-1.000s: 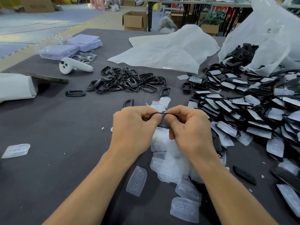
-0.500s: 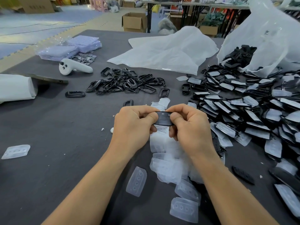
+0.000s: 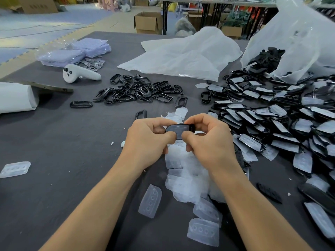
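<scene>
A small black plastic shell (image 3: 178, 130) with a glossy face is held above the table's middle. My left hand (image 3: 146, 142) pinches its left end between thumb and fingers. My right hand (image 3: 208, 142) pinches its right end the same way. Both thumbs press on its lower edge. Below my hands lies a heap of translucent white button pads (image 3: 186, 174). Part of the shell is hidden behind my thumbs.
A pile of black frames (image 3: 137, 89) lies behind my hands. At the right spreads a big pile of black shells with white pads (image 3: 282, 124), spilling from a plastic bag (image 3: 293, 42). A white controller (image 3: 79, 74), coins (image 3: 93, 63) and loose pads (image 3: 15, 169) lie at left.
The black piece has turned in my fingers from edge-on to showing its broad glossy face. Both hands stayed together at the same spot.
</scene>
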A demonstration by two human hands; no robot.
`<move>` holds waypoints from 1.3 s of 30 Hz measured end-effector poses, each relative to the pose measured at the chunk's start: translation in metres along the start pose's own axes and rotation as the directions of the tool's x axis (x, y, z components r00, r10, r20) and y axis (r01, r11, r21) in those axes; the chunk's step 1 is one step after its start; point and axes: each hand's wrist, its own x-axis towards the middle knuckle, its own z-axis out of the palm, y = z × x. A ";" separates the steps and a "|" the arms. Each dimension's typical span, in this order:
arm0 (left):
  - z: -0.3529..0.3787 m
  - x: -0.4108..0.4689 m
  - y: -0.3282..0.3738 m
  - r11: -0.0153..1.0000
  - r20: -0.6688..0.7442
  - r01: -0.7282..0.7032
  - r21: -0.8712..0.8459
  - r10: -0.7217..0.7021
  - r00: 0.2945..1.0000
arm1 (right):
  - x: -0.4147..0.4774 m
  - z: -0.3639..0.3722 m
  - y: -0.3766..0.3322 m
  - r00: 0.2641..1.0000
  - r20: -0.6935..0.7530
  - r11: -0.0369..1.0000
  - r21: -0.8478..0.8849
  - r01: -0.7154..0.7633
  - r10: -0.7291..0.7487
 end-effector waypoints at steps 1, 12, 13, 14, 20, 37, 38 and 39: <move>0.001 0.000 0.000 1.000 -0.018 0.006 -0.003 -0.006 1.000 | 0.000 0.000 -0.001 1.000 -0.007 1.000 -0.007 0.001 -0.001; 0.002 0.003 -0.004 0.993 -0.017 0.017 -0.120 -0.019 1.000 | -0.006 -0.008 -0.006 0.961 0.042 0.863 -0.430 0.264 -0.273; 0.002 0.004 -0.004 0.993 -0.050 0.002 -0.115 -0.007 0.999 | -0.003 -0.012 -0.006 0.963 0.030 0.858 -0.447 0.253 -0.268; 0.000 0.005 -0.004 0.997 -0.101 -0.018 -0.080 0.010 0.995 | -0.001 -0.018 -0.005 0.964 0.011 0.848 -0.472 0.240 -0.266; -0.015 0.019 -0.014 0.902 -0.390 0.023 0.431 0.164 0.906 | 0.017 -0.058 0.005 0.914 -0.351 0.707 -0.698 -0.111 -0.203; -0.023 0.027 -0.022 0.747 -0.332 0.022 0.664 0.269 0.904 | -0.009 0.010 0.006 0.956 0.269 0.732 -0.628 0.264 -0.115; -0.023 0.027 -0.021 0.767 -0.333 0.022 0.641 0.253 0.908 | -0.008 0.009 0.006 0.957 0.267 0.736 -0.624 0.260 -0.112; -0.022 0.027 -0.021 0.778 -0.320 0.016 0.628 0.240 0.916 | -0.008 0.008 0.005 0.959 0.260 0.744 -0.617 0.256 -0.114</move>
